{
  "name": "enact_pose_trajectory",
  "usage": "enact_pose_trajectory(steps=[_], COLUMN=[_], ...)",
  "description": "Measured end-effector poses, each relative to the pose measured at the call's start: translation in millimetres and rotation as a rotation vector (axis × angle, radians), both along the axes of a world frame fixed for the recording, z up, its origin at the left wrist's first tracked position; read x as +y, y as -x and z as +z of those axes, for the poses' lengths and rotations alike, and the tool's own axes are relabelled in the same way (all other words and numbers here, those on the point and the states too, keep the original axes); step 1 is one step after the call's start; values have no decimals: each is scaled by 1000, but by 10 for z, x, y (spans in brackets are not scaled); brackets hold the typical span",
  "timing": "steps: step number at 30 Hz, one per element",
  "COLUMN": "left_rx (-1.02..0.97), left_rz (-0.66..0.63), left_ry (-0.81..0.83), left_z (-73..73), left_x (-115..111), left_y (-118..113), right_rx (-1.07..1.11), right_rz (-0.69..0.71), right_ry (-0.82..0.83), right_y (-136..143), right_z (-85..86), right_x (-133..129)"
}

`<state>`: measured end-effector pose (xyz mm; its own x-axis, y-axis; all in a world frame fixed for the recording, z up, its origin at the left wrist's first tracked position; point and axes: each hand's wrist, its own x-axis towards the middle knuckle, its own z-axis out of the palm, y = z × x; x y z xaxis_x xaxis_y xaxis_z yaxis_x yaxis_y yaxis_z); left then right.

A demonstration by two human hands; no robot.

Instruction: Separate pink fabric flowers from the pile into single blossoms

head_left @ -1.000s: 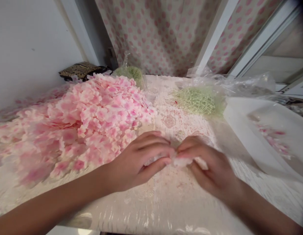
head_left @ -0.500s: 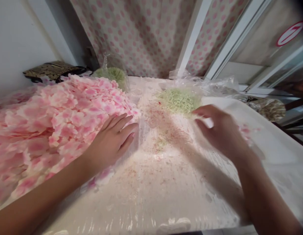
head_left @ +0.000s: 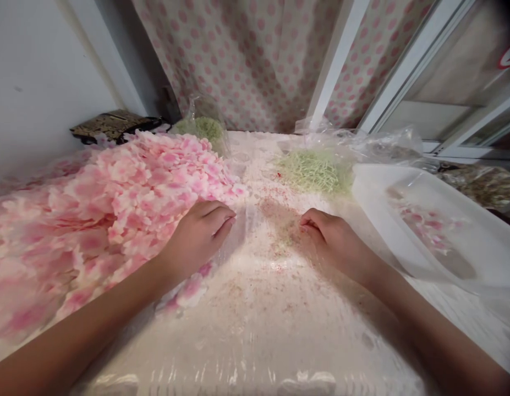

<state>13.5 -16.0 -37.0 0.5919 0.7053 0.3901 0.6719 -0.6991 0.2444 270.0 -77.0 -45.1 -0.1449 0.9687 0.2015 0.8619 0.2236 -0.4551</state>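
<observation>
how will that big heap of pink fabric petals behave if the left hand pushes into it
The heap of pink fabric flower petals looks loose and thin, so it would probably slump and scatter rather than slide whole. Strays by the left hand suggest pieces shed easily. Likely very light and floppy.

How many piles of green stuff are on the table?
2. One green pile lies ahead of the right hand, on clear plastic. The other, the bagged green pile, sits at the back behind the pink petals. More may be hidden.
</observation>
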Motion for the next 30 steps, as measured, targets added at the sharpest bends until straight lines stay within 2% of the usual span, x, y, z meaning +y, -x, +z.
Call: enact_pose_trajectory(steps=[3, 6, 10, 13, 18, 21, 24, 27, 30], left_rx=[-236, -435, -533, -553, -418, -330, -348, -412, -517], left_rz=[44, 2, -37, -96, -201, -253, -236, -252, -275], left_ry=[220, 455, 665, 655, 428, 362, 476, 650, 718], left_z=[8, 5, 10, 6, -31, -39, -16, 20, 31], left_x=[-72, -160, -262, -305, -380, -447, -493, -499, -485], left_y=[-30, -70, -126, -159, -173, -168, -166, -171, -179], right_rx=[193, 374, 641, 693, 598, 647, 661, 646, 619], right_rz=[54, 96, 94, 134, 252, 279, 256, 247, 254], right_ry=[19, 70, 141, 132, -43, 11, 47, 6, -34], right_y=[3, 51, 193, 322, 509, 575, 599, 600, 598], right_z=[32, 66, 121, 145, 101, 47, 13, 10, 18], right_x=[-16, -57, -143, -202, -241, -244, -243, -239, -238])
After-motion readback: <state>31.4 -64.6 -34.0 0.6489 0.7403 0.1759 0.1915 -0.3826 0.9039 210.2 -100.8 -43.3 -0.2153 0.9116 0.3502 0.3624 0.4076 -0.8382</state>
